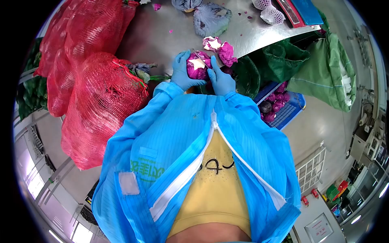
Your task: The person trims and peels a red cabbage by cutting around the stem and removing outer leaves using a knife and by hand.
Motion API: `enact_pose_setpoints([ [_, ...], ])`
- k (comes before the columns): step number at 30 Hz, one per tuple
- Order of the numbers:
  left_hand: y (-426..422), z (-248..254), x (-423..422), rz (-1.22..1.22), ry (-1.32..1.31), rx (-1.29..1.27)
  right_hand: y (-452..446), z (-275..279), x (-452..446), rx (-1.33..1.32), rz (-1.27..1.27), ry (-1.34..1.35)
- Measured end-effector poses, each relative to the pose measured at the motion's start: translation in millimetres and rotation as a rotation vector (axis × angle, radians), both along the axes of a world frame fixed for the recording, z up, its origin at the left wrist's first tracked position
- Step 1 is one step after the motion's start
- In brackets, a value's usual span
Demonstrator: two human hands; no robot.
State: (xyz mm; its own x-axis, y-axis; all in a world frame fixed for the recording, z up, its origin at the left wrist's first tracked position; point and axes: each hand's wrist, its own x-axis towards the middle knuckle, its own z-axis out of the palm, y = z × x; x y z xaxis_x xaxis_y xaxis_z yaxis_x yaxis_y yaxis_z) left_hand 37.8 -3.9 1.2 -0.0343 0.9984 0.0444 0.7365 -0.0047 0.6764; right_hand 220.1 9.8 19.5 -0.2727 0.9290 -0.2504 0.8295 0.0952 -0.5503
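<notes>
A purple cabbage (196,73) with a pale cut stem end facing up is held between my two blue-gloved hands, close to the near edge of the metal table (152,38). My left hand (183,72) wraps round its left side and underside. On the other side, the fingers of my right hand (221,78) press against the cabbage. Just beyond lie cut purple cabbage pieces (227,54), one with a white core end (212,43). Dull purple-grey outer leaves (210,19) rest farther back on the metal.
Full red mesh sacks (103,103) crowd the left side. At right, green sacks (281,58) hang by the table edge. A blue crate (300,102) below holds several purple cabbages (276,103). White foam nets (272,15) and a blue flat item (306,12) are at the back right.
</notes>
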Motion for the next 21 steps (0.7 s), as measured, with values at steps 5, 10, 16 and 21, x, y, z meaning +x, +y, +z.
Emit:
enact_pose_setpoints([
  [5, -1.1, -1.6, 8.4, 0.001, -0.152, -0.025, 2.3, 0.8, 0.1, -0.011, -0.024, -0.042],
  [10, -1.7, 0.7, 14.2, 0.048, -0.069, -0.009, 3.7, -3.5, -2.8, -0.005, -0.074, -0.017],
  [16, -6.8, -6.4, 21.6, 0.043, -0.060, 0.089, -4.5, -23.6, -5.8, -0.034, -0.302, 0.270],
  [21, -9.2, -7.1, 25.7, 0.056, -0.097, 0.069, -2.9, -17.4, -5.3, -0.117, -0.393, 0.661],
])
